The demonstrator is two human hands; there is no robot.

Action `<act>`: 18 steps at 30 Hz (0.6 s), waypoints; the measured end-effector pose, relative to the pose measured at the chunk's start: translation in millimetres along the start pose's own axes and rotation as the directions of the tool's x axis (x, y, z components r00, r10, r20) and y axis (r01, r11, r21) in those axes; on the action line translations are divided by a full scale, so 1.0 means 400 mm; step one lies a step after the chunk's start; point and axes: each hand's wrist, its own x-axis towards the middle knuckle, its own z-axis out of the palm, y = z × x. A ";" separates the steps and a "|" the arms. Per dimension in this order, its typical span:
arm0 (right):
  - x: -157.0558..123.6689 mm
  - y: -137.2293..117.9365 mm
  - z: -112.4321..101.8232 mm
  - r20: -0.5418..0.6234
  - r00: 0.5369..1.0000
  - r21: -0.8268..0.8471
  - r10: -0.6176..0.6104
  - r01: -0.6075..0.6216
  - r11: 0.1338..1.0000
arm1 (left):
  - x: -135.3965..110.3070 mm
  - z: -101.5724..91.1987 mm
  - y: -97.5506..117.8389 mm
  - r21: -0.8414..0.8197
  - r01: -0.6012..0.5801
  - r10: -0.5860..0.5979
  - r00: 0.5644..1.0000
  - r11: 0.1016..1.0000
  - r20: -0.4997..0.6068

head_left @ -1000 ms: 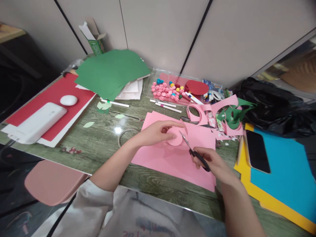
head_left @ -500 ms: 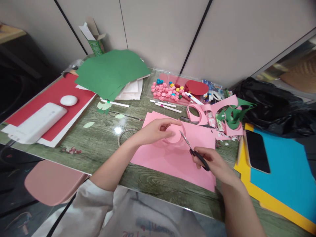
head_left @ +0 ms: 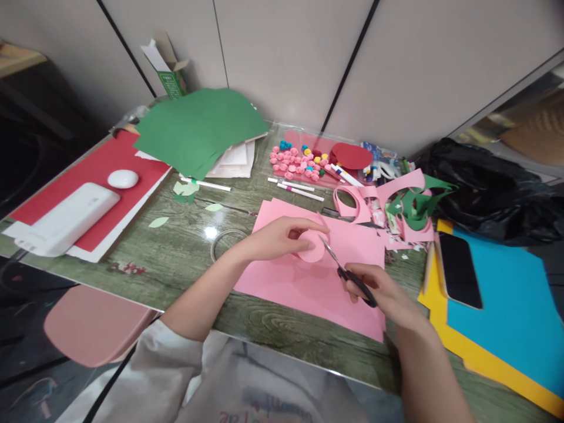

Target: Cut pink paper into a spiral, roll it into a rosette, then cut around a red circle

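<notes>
My left hand (head_left: pixel 282 236) pinches a round pink paper piece (head_left: pixel 312 249) and holds it just above a large pink sheet (head_left: pixel 308 288) on the table. My right hand (head_left: pixel 379 289) grips dark-handled scissors (head_left: pixel 348 271). Their blades point up and left into the edge of the round piece. Both hands are closed around what they hold.
Green sheets (head_left: pixel 198 126) lie at the back left, with a white device (head_left: pixel 66 218) on red paper (head_left: pixel 92 170). Small paper flowers (head_left: pixel 295 161), markers (head_left: pixel 299 191) and pink and green scraps (head_left: pixel 396 202) sit behind. A black phone (head_left: pixel 458 269) lies on blue paper (head_left: pixel 511 305) at the right.
The round pink piece has turned slightly in my left hand, and the scissors have shifted a little along its edge. Nothing else has moved.
</notes>
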 end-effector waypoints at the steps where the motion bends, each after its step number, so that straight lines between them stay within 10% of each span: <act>1: 0.000 0.001 0.000 -0.001 1.000 -0.001 -0.005 0.005 1.000 | 0.000 0.000 0.001 0.003 0.001 -0.001 1.000 1.000 -0.002; 18: -0.003 0.003 -0.004 -0.033 0.999 -0.038 -0.005 0.004 0.999 | 0.002 -0.003 0.006 0.009 0.008 -0.008 0.996 1.000 -0.094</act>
